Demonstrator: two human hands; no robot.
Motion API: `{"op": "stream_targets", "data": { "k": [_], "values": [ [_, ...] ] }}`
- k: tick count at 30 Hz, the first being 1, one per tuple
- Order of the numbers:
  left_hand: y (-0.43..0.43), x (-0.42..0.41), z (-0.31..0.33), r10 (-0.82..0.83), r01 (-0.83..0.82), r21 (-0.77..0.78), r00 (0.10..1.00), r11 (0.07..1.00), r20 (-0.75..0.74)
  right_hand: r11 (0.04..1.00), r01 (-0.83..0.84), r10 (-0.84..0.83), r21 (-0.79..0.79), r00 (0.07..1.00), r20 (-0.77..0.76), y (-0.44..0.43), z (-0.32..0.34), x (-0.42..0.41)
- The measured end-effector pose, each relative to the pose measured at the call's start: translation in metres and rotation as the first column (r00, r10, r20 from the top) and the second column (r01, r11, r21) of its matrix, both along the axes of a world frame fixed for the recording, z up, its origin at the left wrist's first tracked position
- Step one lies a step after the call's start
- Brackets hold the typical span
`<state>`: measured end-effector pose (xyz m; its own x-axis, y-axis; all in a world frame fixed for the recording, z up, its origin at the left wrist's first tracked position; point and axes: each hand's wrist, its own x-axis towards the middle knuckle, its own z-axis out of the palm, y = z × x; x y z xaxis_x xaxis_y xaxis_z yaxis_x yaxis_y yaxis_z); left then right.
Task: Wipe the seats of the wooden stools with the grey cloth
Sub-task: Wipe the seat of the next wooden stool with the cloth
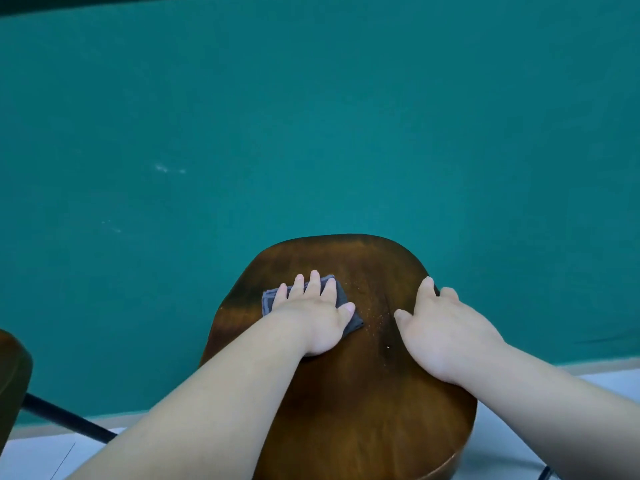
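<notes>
The grey cloth (268, 301), folded into a small pad, lies on the left half of the wooden stool's seat (356, 403), toward its far edge. The left hand (313, 318) covers most of it, palm down, with all 4 fingers straight and slightly spread and the thumb out to the side. It is a flat press rather than a pinch, which suits spreading pressure over the whole pad so it drags evenly across the wood. The right hand (440, 327) rests bare on the right side of the same seat, fingers spread wide and holding nothing. Its outer fingertips reach the rim, though whether they hook over it cannot be told. Its place there looks meant to steady the stool against the push of the wiping hand. Pale specks (372, 306) dot the wood between the 2 hands, so that strip seems not yet wiped. A 2nd stool (14, 375) shows only as a brown edge at the far left, above a dark bar (69, 419), and a green wall (311, 133) stands behind
</notes>
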<state>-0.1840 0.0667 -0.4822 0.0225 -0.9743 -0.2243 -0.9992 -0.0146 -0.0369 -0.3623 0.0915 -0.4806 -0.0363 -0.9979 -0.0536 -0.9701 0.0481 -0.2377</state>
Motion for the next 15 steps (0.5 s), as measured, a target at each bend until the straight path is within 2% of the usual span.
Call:
{"op": "stream_targets", "data": {
  "k": [7,15],
  "values": [
    [-0.062,0.017,-0.001,-0.010,0.010,-0.006,1.000,1.000,-0.006,1.000,0.004,-0.003,-0.014,1.000,0.001,-0.001,0.001,0.000],
    [-0.127,0.030,-0.005,0.042,-0.043,-0.097,0.999,0.994,-0.009,1.000,-0.020,0.020,-0.003,0.999,0.043,-0.003,0.002,-0.002]
  ]
}}
